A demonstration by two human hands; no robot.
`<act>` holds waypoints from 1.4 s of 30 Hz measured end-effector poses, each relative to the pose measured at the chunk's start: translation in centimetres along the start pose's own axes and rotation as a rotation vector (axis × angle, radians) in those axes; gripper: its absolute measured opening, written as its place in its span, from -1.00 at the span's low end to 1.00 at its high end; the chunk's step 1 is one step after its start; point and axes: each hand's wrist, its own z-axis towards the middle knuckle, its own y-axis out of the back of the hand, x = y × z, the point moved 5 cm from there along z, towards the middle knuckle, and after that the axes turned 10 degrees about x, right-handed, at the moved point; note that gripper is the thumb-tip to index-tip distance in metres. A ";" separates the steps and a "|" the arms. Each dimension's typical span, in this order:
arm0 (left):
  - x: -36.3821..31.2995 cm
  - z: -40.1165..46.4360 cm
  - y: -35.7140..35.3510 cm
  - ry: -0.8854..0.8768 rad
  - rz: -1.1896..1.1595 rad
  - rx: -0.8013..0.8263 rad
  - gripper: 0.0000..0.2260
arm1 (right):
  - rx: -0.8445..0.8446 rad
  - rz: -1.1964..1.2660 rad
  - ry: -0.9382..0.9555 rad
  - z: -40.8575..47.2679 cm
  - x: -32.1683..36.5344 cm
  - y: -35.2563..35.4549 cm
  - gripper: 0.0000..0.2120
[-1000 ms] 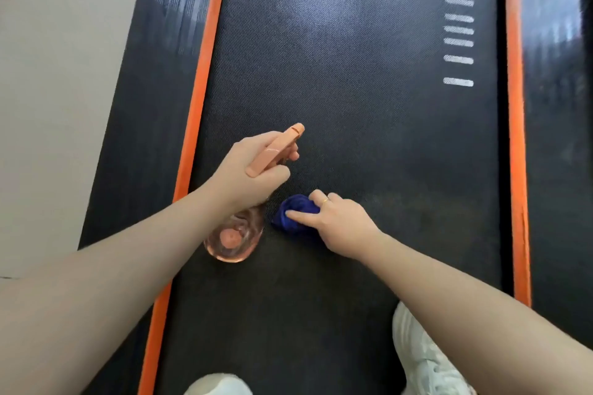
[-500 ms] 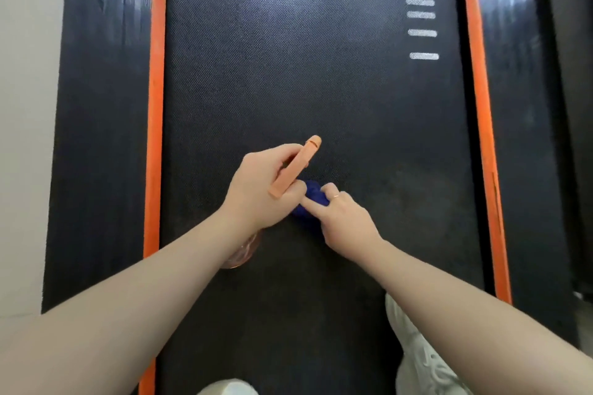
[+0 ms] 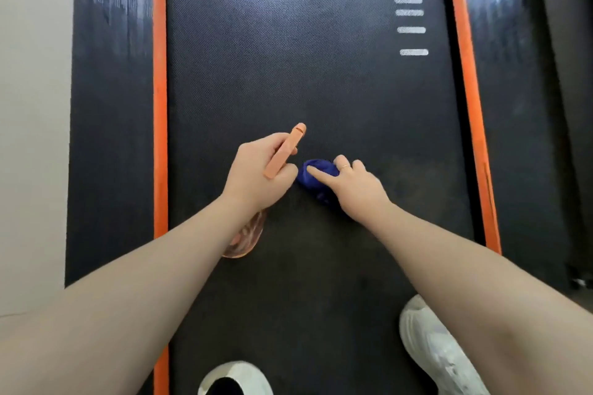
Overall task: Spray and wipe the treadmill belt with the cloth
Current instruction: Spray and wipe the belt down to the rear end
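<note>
Head view: left hand (image 3: 256, 175) grips spray bottle (image 3: 284, 151); right hand (image 3: 351, 186) apparently presses bunched cloth (image 3: 316, 175) onto belt (image 3: 288, 58).

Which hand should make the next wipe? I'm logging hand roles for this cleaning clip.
The right hand: its fingers already grip the blue cloth on the treadmill belt, while the left hand is occupied holding the spray bottle.

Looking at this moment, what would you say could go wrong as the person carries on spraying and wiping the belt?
The left hand holds the spray bottle close beside the right hand on the blue cloth, so a wipe stroke could knock the bottle. The nozzle points up the belt, so spray may miss the cloth's patch. Both white shoes stand on the belt; wet patches might be slippery.
</note>
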 end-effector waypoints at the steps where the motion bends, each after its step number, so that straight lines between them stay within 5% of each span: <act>1: 0.0 -0.3 0.0 -0.005 -0.004 -0.004 -0.68 | -0.023 -0.042 -0.030 0.6 -1.3 0.6 -0.41; 5: 0.3 -1.6 0.4 -0.004 -0.004 -0.065 -0.71 | -0.139 0.146 -0.391 1.8 -7.1 1.0 -0.41; 10: 0.4 -1.0 0.2 0.076 0.059 -0.150 -0.72 | -0.047 0.311 -0.812 -1.2 -12.9 -2.1 -0.44; 13: -0.1 0.6 -1.6 0.107 0.177 -0.144 -0.73 | -0.099 0.201 -0.619 -1.8 -11.7 -2.4 -0.42; 18: -1.9 1.0 -6.1 0.108 0.332 0.096 -0.69 | -0.045 -0.211 0.277 -4.4 -6.4 -4.8 -0.34; 20: -3.1 0.9 -7.3 0.119 0.270 0.143 -0.71 | -0.168 -0.234 0.230 -4.5 -9.0 -4.4 -0.36; 23: -4.5 1.2 -9.5 0.180 0.134 0.205 -0.87 | -0.239 -0.070 -0.125 -4.4 -15.2 -1.8 -0.44; 28: -7.6 2.1 -18.2 0.287 0.117 0.393 -0.94 | -0.344 0.557 -0.368 -8.0 -27.0 -0.4 -0.43; 32: -9.4 3.8 -24.2 0.319 0.145 0.450 -0.85 | -0.351 0.662 -0.287 -10.3 -30.0 -2.0 -0.44; 42: -5.3 1.7 -19.3 0.565 0.101 0.032 -0.86 | -0.354 0.608 -0.053 -6.5 -24.3 -2.4 -0.49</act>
